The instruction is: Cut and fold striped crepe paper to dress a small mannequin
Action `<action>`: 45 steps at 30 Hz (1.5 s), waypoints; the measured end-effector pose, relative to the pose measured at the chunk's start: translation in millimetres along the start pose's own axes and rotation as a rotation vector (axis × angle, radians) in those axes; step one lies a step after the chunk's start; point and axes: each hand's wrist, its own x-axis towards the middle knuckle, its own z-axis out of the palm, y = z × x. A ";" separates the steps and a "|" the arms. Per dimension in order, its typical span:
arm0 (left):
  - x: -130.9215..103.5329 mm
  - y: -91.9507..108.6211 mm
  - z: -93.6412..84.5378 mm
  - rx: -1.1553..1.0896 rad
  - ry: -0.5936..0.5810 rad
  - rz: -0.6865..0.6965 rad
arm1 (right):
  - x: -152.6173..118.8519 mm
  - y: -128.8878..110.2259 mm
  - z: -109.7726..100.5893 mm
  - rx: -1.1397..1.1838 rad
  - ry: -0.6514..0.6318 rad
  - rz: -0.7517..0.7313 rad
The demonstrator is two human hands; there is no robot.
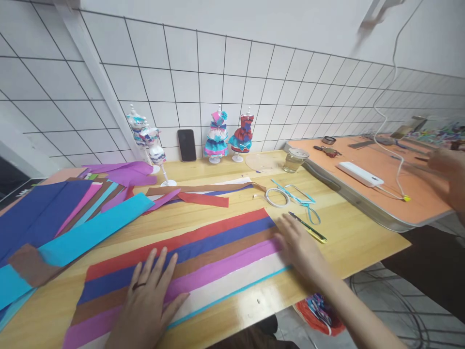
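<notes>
A long striped sheet (218,247) in red, blue, brown, purple, white and turquoise lies flat on the wooden table. My left hand (147,295) rests on its left part, fingers spread, with a ring on one finger. At the sheet's right end my right hand (300,245) lies slightly blurred, its fingers apart and its palm down. Just beyond those fingers are a black pencil-like tool (303,220) and a yellow one (319,237). A roll of tape (277,197) sits behind them, beside turquoise strips (300,194).
Coloured fabric pieces (90,228) cover the left side. Small dressed mannequins (217,138) and a phone (186,145) stand by the tiled wall. A cup (295,161) stands near the orange table (392,169), where another person's hand (448,162) shows. A red basket (337,328) is below.
</notes>
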 end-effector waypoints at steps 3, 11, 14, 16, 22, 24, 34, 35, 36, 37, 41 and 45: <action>2.5 13.0 0.1 -0.035 0.016 0.089 | -13.8 -49.2 -0.1 0.104 -0.200 -0.307; -1.1 19.4 -2.8 -0.009 -0.063 0.073 | -45.0 -35.3 4.8 0.033 -0.283 -0.224; -1.0 19.5 -4.7 -0.012 -0.082 0.062 | -47.9 -21.8 -1.0 -0.007 -0.235 -0.154; -0.7 20.2 -5.9 -0.014 -0.090 0.063 | -48.8 -25.6 -10.3 -0.003 -0.207 -0.164; -0.2 21.4 -9.2 -0.030 -0.111 0.055 | -58.6 -51.6 -30.4 0.120 -0.347 -0.476; -0.5 20.4 -9.1 -0.041 -0.121 0.052 | -63.6 -47.2 -29.0 0.106 -0.332 -0.450; 16.8 37.5 -19.3 -0.072 -0.105 0.120 | -41.8 -69.5 -26.1 0.124 -0.185 -0.358; 19.3 44.2 -20.0 -0.086 -0.114 0.158 | -36.9 -81.0 -23.3 0.145 -0.217 -0.393; 21.1 50.8 -20.2 -0.103 -0.116 0.190 | -33.0 -91.2 -19.7 0.171 -0.253 -0.435; 22.2 56.9 -20.0 -0.120 -0.124 0.212 | -30.1 -99.2 -15.6 0.192 -0.283 -0.472; 21.8 69.5 -20.0 -0.181 -0.129 0.198 | -28.8 -100.0 0.3 0.200 -0.304 -0.487; 21.0 69.7 -26.3 -0.265 -0.198 0.143 | -26.0 -81.5 3.0 0.177 -0.252 -0.399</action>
